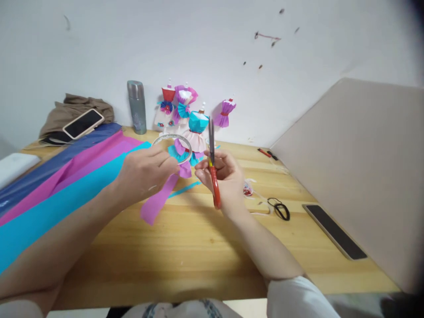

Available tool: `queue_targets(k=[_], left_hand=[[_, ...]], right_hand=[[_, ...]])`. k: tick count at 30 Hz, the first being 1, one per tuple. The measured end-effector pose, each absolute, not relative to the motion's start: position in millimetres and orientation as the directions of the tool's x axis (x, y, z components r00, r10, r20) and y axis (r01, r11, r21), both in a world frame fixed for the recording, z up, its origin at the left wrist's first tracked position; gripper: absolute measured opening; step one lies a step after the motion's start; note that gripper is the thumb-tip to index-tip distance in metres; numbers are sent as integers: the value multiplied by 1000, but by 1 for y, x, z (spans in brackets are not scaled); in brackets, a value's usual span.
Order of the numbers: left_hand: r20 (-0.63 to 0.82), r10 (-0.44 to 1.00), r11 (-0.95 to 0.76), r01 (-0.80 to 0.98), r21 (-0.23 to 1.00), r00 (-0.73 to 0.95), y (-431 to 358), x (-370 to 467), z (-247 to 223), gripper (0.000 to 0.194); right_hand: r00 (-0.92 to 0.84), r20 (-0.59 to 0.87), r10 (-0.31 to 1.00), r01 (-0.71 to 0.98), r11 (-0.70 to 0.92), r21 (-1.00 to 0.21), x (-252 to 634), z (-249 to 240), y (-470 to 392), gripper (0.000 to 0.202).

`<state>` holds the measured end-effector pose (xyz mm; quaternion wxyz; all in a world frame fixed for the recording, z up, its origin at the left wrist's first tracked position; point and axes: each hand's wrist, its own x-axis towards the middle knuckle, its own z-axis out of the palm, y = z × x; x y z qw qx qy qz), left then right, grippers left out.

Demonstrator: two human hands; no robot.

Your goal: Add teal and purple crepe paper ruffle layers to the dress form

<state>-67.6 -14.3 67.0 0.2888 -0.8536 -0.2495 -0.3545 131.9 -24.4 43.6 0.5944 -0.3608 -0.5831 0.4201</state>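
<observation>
Leaning out over the worktop (212, 260), both forearms are held across its middle, so loose paper could be swept aside if a sleeve or wrist were dropped. The turquoise crepe sheet (82, 185) is overlapped by the left forearm and could be creased by its weight. Behind the hands, the little paper dresses (198, 126) could be knocked or snipped, as the upright scissor blades are close to them in view. The red-handled scissors (216, 190) are gripped in the right hand (232, 176), its thumb and fingertips beside the blades, where skin could be nicked. By the left hand (144, 170) the tape roll (189, 152) is held, its grip narrow; below hangs a lilac crepe strip (155, 205), which could be torn or stuck to itself by a tug. Whether it is pinched or taped cannot be told.

As for edges, movement is limited on the right by the pale partition (351, 154), at the back by the wall (198, 39). The most room is offered toward the near edge; rightward, the phone-like slab (336, 232), then the black hair tie (283, 210), would be met.
</observation>
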Motion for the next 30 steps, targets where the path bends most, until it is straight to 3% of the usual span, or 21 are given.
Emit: queue_targets(k=[7,12,24,30], left_hand=[[710,126,-621,613,-488,693,-17,-53,60,36],[690,110,-607,598,-523,716,-16,-51,57,37],[761,309,-722,661,-202,570,-15,-52,51,36],[753,330,-697,685,-212,569,-13,-55,48,36]], right_hand=[[-1,378,926,-72,377,-923,125,38,-24,45],[27,351,936,-107,352,-930,122,37,-22,46],[10,449,893,-115,447,-887,121,32,-23,40],[55,459,887,-149,462,-874,125,29,-19,43]])
